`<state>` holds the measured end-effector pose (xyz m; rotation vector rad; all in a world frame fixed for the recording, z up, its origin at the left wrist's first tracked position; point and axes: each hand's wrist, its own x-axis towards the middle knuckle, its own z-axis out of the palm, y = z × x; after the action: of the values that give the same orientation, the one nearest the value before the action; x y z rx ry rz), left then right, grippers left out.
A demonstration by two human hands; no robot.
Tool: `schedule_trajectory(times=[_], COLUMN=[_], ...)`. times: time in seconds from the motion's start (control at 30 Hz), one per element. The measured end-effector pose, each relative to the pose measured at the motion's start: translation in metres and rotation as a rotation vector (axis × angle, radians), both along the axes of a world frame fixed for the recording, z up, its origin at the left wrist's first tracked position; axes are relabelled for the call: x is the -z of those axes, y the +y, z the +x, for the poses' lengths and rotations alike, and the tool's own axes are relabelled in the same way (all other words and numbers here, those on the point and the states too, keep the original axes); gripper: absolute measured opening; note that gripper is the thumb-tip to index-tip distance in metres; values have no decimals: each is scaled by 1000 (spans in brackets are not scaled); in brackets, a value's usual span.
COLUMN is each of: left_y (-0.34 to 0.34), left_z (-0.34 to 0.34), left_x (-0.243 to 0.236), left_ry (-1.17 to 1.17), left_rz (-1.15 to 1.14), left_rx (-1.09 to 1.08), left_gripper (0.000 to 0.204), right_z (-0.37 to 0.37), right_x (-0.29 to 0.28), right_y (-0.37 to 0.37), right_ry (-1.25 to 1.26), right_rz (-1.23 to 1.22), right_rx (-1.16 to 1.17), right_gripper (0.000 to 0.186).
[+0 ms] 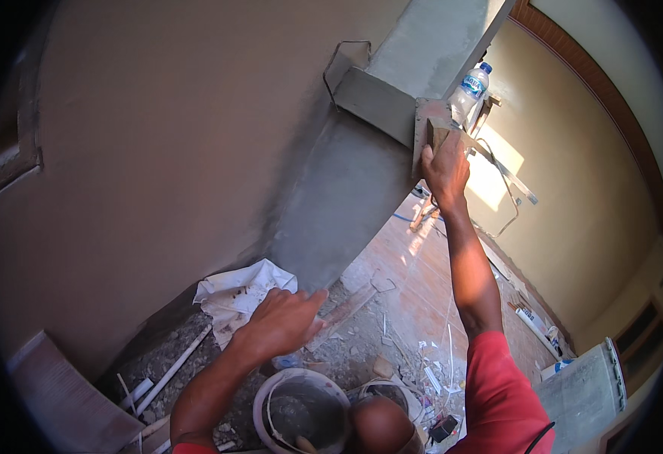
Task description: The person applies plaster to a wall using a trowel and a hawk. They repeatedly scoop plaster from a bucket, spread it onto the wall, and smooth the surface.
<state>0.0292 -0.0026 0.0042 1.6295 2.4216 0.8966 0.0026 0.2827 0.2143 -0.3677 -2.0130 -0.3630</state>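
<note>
Beside a brown wall, a grey column has a float at its right edge, the right hand's fingers wrapped round it, the left hand half-curled near the lower end, its hold unclear.

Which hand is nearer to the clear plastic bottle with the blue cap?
Right. The right hand, gripping a float, is just below the bottle in the picture; the left hand is much farther down and to the left.
</note>
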Motion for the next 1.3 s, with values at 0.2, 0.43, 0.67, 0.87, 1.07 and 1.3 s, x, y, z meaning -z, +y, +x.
schedule_trajectory(times=[0.2, 0.43, 0.67, 0.87, 1.07, 1.3], left_y=[11, 11, 3, 15, 4, -4], left_z=[3, 2, -5, -3, 2, -2], left_x=[7, 20, 19, 18, 30, 14], left_ry=[16, 1, 17, 17, 21, 13], left_rz=[-17, -34, 14, -2, 13, -19], left_rx=[29, 75, 22, 79, 66, 38], left_gripper=[50, 44, 49, 49, 41, 50], right_z=[-56, -6, 9, -61, -62, 27], right_x=[35, 42, 6, 33, 72, 22], right_y=[-10, -21, 5, -10, -36, -6], right_ry=[-215, -149, 62, -78, -398, 148], right_rz=[93, -70, -116, 2, -55, -224], right_rx=[-17, -192, 25, 31, -229, -149], right_gripper=[36, 42, 39, 36, 41, 44])
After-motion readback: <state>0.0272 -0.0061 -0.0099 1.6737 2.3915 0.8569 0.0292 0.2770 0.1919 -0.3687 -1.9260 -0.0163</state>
